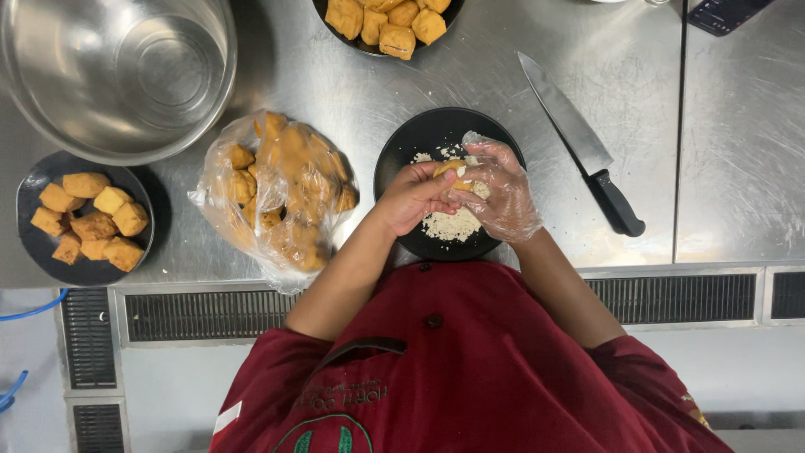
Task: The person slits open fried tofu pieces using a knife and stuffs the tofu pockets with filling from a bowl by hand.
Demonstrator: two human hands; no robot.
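Tofu puff (453, 170) sits pinched between my two hands, held just above the black plate (401, 155) near the counter's front edge. My left hand (413, 196) is bare, fingers curled narrow around the puff's left side. My right hand (501, 190) wears a clear glove and closes on it from the right, fingertips touching the piece. White crumbs (449, 225) lie piled on the plate under my hands. Left of the plate slumps a plastic bag (277, 195) of puffs; further left, a dark bowl (38, 245) of them, with a steel bowl (117, 75) beyond it. A knife (579, 143) lies to the right, and another dish (369, 46) of puffs stands at the far edge.
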